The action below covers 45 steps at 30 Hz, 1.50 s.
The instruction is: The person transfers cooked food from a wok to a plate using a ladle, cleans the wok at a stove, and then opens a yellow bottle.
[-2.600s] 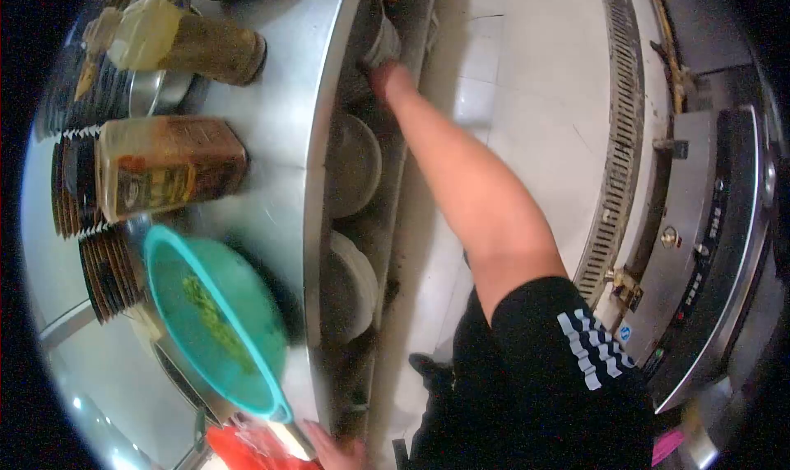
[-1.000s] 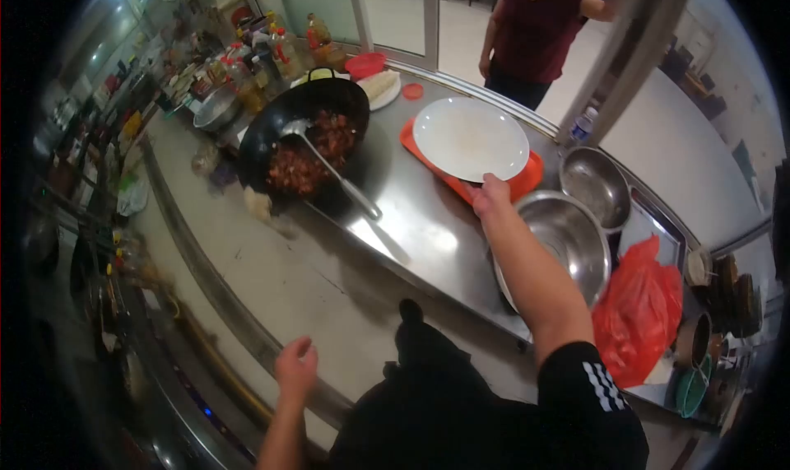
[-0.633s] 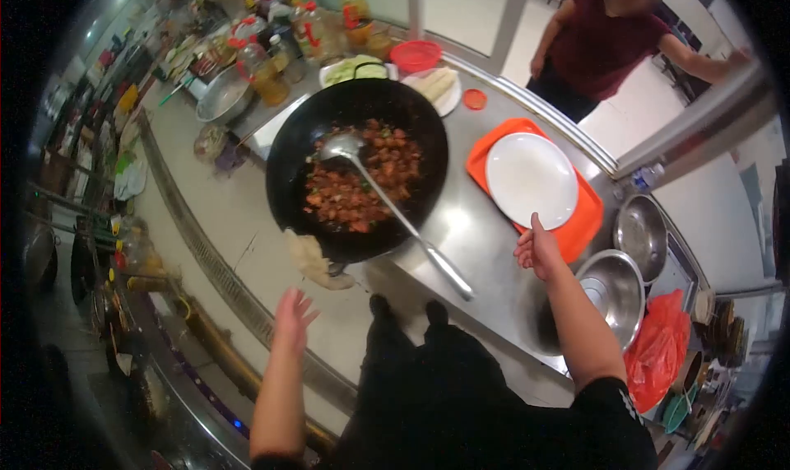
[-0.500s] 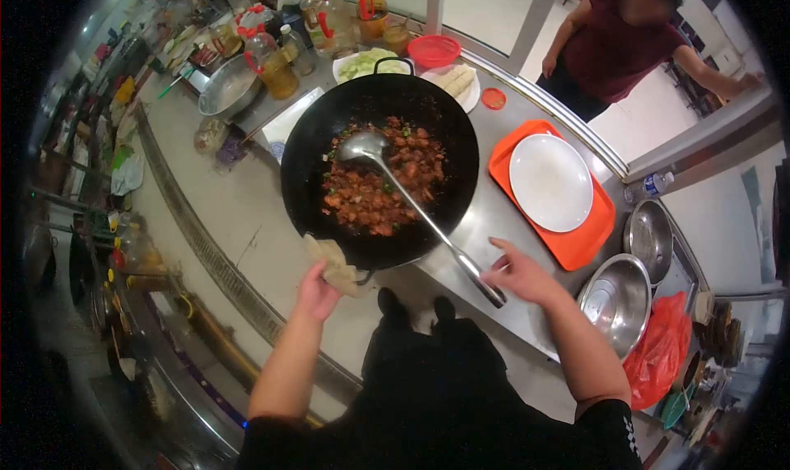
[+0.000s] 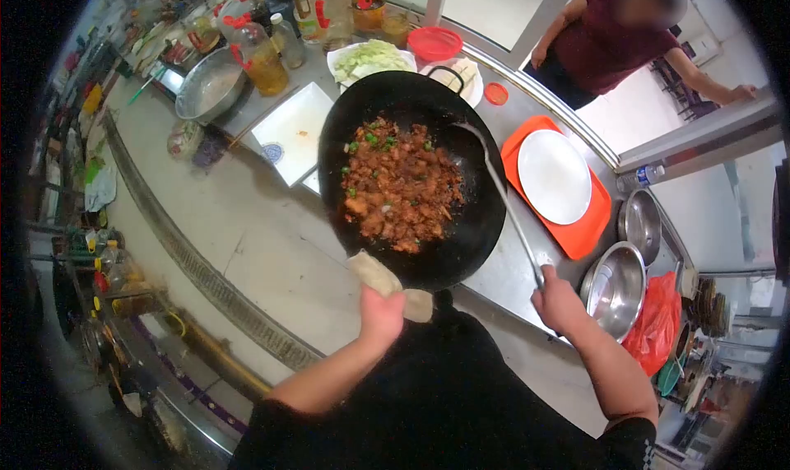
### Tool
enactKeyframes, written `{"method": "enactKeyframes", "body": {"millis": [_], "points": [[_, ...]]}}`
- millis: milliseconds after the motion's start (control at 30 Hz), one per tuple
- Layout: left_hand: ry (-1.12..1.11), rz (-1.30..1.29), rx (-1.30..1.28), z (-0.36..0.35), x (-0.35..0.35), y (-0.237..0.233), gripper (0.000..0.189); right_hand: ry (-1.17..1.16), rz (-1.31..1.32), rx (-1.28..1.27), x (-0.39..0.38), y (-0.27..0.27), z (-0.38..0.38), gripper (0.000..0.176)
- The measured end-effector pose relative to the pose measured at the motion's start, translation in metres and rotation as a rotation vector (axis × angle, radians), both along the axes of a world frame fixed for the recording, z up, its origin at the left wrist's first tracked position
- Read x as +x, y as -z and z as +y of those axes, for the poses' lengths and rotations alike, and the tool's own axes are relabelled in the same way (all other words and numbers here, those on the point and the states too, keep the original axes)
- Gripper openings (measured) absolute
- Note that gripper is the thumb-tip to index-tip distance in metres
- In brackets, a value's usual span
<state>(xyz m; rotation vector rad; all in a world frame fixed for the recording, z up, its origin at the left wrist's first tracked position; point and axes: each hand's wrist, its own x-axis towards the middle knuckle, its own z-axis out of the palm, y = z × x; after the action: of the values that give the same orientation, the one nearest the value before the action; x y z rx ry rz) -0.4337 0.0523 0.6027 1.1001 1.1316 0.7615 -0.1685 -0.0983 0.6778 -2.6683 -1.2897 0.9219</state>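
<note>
A big black wok (image 5: pixel 465 223) full of reddish-brown chopped food (image 5: pixel 399 186) with green bits sits over the steel counter edge. My left hand (image 5: pixel 381 312) grips the wok's near handle through a folded beige cloth (image 5: pixel 374 272). My right hand (image 5: pixel 559 301) holds the end of a long steel ladle (image 5: pixel 504 198), whose bowl rests on the wok's far right wall. To the right, a white plate (image 5: pixel 554 176) lies on an orange tray (image 5: pixel 586 233).
Steel bowls (image 5: pixel 615 285) and a red bag (image 5: pixel 656 322) lie right of my right hand. Oil bottles (image 5: pixel 259 58), a steel basin (image 5: pixel 206 83), a white board (image 5: pixel 292 128), a cabbage plate (image 5: pixel 370 58) and a red bowl (image 5: pixel 434 42) crowd the far counter. A person in dark red (image 5: pixel 613 42) stands beyond. A floor drain (image 5: pixel 189 256) runs at left.
My right hand set the white plate on the orange tray, then took the ladle's handle. My left hand closed on the wok handle with the cloth. The ladle moved from the food to the right wall.
</note>
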Motion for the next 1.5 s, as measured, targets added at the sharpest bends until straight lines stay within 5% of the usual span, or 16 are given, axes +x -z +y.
{"method": "enactKeyframes", "body": {"millis": [33, 67, 100, 167, 233, 300, 433, 633, 900, 1300, 1500], "points": [[0.027, 0.077, 0.071, -0.001, 0.002, -0.005, 0.054, -0.032, 0.136, -0.05, -0.001, -0.007, 0.009, 0.04], [0.02, 0.079, 0.073, -0.003, 0.003, -0.005, 0.054, 0.174, 0.419, -0.155, -0.006, -0.027, 0.016, 0.04], [0.069, 0.116, 0.092, -0.005, 0.004, -0.005, 0.057, 0.167, 0.42, -0.154, -0.004, -0.03, 0.012, 0.04], [0.11, 0.156, 0.113, -0.014, 0.007, -0.001, 0.061, 0.417, 1.008, -0.255, 0.001, -0.033, 0.001, 0.04], [0.044, 0.121, 0.099, -0.024, 0.011, 0.007, 0.056, 0.518, 1.125, -0.272, -0.001, -0.035, -0.013, 0.04], [0.049, 0.117, 0.101, -0.039, 0.017, 0.006, 0.056, 0.701, 1.625, -0.253, 0.006, -0.032, -0.033, 0.036], [-0.084, 0.056, 0.047, -0.074, 0.034, 0.006, 0.05, 0.812, 1.878, -0.249, 0.028, -0.025, -0.057, 0.036], [-0.241, -0.254, -0.273, -0.113, 0.054, 0.002, 0.042, 0.659, 1.74, -0.269, 0.092, -0.03, -0.102, 0.03], [-0.31, -0.272, -0.227, -0.121, 0.095, -0.002, 0.036, 0.61, 1.57, -0.196, 0.15, -0.061, -0.121, 0.032], [-0.218, -0.221, -0.235, -0.082, 0.105, -0.028, 0.041, 0.917, 1.501, 0.118, 0.205, -0.1, -0.175, 0.041], [-0.199, -0.185, -0.2, -0.078, 0.09, -0.019, 0.042, 0.644, 0.834, 0.189, 0.227, -0.018, -0.175, 0.04]]}}
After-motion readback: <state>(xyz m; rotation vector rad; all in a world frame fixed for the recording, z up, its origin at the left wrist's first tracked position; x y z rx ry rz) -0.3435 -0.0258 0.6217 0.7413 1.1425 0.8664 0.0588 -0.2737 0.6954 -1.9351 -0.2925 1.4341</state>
